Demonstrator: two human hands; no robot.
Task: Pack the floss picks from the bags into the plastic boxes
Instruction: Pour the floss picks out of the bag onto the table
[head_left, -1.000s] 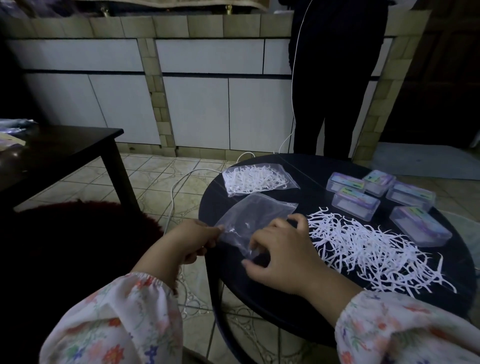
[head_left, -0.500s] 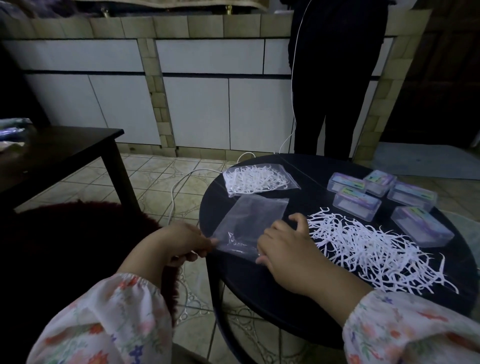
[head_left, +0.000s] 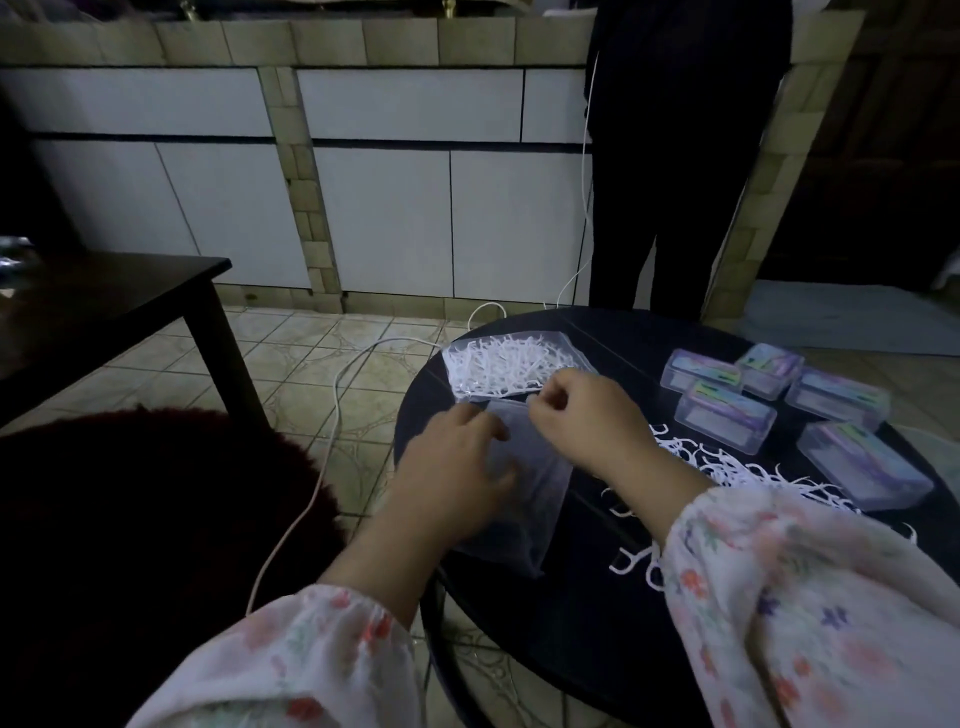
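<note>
My left hand (head_left: 457, 467) lies flat, fingers spread, on the empty zip bag (head_left: 524, 499); I'd pin it while my right hand (head_left: 582, 415) pinches its far edge. The bag runs near-to-far, mouth far, beside the full bag (head_left: 498, 364), loose floss picks (head_left: 753, 473) and closed plastic boxes (head_left: 727, 415) to the right.

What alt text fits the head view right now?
Both hands, left hand and right hand, handle an empty clear bag on a round black table, between a full bag of floss picks, loose floss picks and five closed plastic boxes.
</note>
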